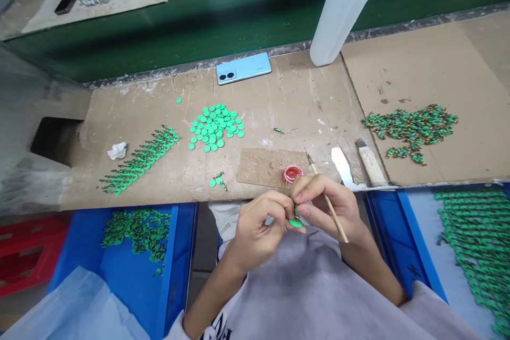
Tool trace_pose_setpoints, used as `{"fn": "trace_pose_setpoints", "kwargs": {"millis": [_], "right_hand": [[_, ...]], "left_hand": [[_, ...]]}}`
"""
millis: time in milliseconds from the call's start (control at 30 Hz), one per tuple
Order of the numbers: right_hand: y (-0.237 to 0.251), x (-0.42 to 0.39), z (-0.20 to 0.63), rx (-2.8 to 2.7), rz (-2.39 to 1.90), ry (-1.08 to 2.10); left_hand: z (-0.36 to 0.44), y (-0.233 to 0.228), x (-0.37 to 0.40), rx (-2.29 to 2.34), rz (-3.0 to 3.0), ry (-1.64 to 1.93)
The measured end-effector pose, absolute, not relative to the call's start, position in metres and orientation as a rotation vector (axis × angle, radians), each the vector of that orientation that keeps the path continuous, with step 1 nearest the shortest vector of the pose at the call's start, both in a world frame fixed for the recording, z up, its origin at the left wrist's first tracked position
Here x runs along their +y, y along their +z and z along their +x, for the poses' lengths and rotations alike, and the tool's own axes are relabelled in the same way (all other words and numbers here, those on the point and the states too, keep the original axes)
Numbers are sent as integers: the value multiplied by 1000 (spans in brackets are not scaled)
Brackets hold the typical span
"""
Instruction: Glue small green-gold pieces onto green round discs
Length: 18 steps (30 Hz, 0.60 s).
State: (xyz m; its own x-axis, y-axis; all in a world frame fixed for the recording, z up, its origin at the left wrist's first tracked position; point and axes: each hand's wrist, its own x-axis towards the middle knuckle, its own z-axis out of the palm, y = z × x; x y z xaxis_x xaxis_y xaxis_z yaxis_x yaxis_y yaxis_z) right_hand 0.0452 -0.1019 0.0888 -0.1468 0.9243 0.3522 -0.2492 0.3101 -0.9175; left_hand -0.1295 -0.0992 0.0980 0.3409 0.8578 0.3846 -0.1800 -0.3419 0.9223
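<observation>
My left hand (261, 226) pinches a small green disc (295, 223) at the table's front edge. On that disc stands a tiny dark, green and gold figure, partly hidden by fingers. The fingertips of my right hand (332, 204) close on the figure's top. A thin paintbrush (330, 206) is tucked in the same hand, its dark tip pointing up and away. Just beyond my hands, a small pot of red liquid (292, 173) sits on a brown board (261, 164). A single loose figure (279, 130) lies farther back.
Green discs (215, 125) lie piled left of centre, beside a row of figures on discs (139, 162). More figures (414, 125) are heaped right. A phone (244, 68) and a white bottle (341, 13) stand behind. Blue bins (169, 271) flank my lap; a scraper (370, 162) lies right.
</observation>
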Motion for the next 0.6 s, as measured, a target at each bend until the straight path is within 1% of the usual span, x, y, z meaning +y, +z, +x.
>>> {"fn": "trace_pose_setpoints", "kwargs": {"millis": [200, 433, 600], "right_hand": [[87, -101, 45, -1322, -760, 1173], [89, -102, 45, -1297, -725, 1130], [94, -101, 47, -1504, -605, 1043]], "left_hand": [[-127, 96, -101, 603, 1445, 1233], [-122, 100, -101, 604, 1335, 1360], [-119, 103, -99, 634, 1260, 1452]]}}
